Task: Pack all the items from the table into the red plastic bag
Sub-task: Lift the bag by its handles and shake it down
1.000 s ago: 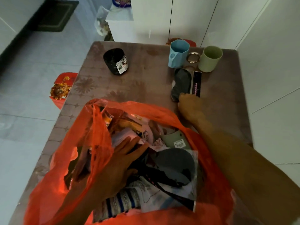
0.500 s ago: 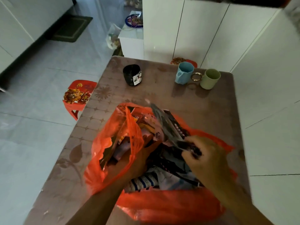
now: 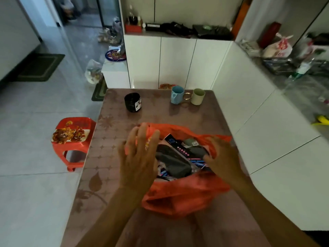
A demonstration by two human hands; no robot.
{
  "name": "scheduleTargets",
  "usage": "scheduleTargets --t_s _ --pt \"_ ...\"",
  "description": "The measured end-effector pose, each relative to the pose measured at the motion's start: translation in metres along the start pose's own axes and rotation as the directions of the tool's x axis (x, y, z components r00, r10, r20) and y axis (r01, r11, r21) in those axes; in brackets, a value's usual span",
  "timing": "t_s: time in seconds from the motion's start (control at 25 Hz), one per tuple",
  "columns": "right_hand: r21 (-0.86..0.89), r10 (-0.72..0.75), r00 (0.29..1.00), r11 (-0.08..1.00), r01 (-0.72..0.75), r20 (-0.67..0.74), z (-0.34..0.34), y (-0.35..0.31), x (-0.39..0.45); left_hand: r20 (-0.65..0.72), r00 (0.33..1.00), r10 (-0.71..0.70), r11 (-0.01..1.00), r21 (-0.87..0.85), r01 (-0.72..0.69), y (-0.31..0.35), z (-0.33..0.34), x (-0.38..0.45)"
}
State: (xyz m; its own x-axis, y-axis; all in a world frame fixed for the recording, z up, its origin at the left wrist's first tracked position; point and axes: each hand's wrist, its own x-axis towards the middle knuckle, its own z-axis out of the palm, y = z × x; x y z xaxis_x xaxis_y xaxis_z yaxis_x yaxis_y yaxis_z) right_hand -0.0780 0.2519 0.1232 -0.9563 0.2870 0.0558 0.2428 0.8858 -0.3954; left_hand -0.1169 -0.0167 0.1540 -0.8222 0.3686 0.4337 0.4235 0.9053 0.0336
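The red plastic bag (image 3: 179,196) lies open in the middle of the brown table (image 3: 160,114), stuffed with packets; a dark packaged item (image 3: 174,161) with pink dots lies on top. My left hand (image 3: 138,157) hovers over the bag's left rim, fingers spread, holding nothing. My right hand (image 3: 222,157) is at the bag's right rim, fingers spread, slightly blurred. At the table's far side stand a black cup (image 3: 132,102), a blue mug (image 3: 177,95), a green mug (image 3: 198,96) and a small ring-shaped thing (image 3: 186,95) between the mugs.
A red plastic stool (image 3: 73,139) stands left of the table. White cabinets (image 3: 178,61) run behind and along the right. A cluttered counter (image 3: 293,68) is at far right. Grey tiled floor (image 3: 35,175) lies on the left.
My right hand carried the dark packaged item from the table into the bag and let it go. My left hand came out of the bag and now hovers open over its rim.
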Motion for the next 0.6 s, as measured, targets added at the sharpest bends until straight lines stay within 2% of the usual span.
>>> scheduleTargets --t_s 0.04,0.08,0.12,0.16,0.24,0.28,0.32,0.36,0.4,0.44,0.48,0.56,0.6 --pt "-0.034 0.271 0.961 0.962 -0.273 -0.051 -0.011 0.013 0.005 0.095 0.985 -0.142 0.989 -0.033 0.146 -0.006 -0.004 0.003" --pt "0.034 0.509 0.861 0.860 -0.509 0.005 -0.017 0.027 0.007 0.210 0.941 -0.267 0.947 -0.124 0.296 -0.010 -0.007 0.006" --pt "0.148 0.632 0.766 0.751 -0.643 0.120 -0.019 0.035 0.006 0.289 0.903 -0.318 0.889 -0.241 0.390 -0.011 -0.013 0.007" --pt "0.274 0.641 0.740 0.688 -0.672 0.206 -0.019 0.037 0.004 0.266 0.918 -0.293 0.859 -0.349 0.375 -0.011 -0.018 0.011" --pt "0.504 0.557 0.821 0.678 -0.536 0.124 -0.018 0.031 -0.002 0.160 0.964 -0.213 0.792 -0.550 0.266 -0.004 -0.031 0.016" --pt "0.591 0.536 0.843 0.663 -0.460 0.055 -0.021 0.024 -0.002 0.194 0.957 -0.217 0.662 -0.691 0.290 0.001 -0.038 0.021" --pt "0.674 0.539 0.842 0.611 -0.415 0.029 -0.032 0.011 0.000 0.312 0.921 -0.233 0.447 -0.807 0.387 0.005 -0.046 0.029" --pt "0.759 0.547 0.837 0.533 -0.374 0.028 -0.050 -0.002 0.006 0.464 0.852 -0.241 0.221 -0.829 0.514 0.008 -0.056 0.038" --pt "0.843 0.545 0.838 0.435 -0.317 0.034 -0.070 -0.017 0.015 0.586 0.770 -0.250 0.072 -0.782 0.619 0.007 -0.065 0.050" --pt "0.895 0.513 0.857 0.365 -0.257 0.037 -0.093 -0.029 0.025 0.646 0.714 -0.269 -0.010 -0.743 0.669 0.003 -0.074 0.060" --pt "0.916 0.456 0.890 0.348 -0.200 0.021 -0.116 -0.044 0.029 0.641 0.704 -0.305 -0.065 -0.752 0.656 -0.004 -0.085 0.069" --pt "0.933 0.351 0.936 0.349 -0.089 -0.041 -0.150 -0.058 0.023 0.535 0.751 -0.387 -0.136 -0.839 0.527 -0.019 -0.104 0.082" --pt "0.949 0.327 0.944 0.309 -0.059 -0.048 -0.157 -0.057 0.016 0.474 0.782 -0.406 -0.117 -0.875 0.470 -0.025 -0.109 0.081"
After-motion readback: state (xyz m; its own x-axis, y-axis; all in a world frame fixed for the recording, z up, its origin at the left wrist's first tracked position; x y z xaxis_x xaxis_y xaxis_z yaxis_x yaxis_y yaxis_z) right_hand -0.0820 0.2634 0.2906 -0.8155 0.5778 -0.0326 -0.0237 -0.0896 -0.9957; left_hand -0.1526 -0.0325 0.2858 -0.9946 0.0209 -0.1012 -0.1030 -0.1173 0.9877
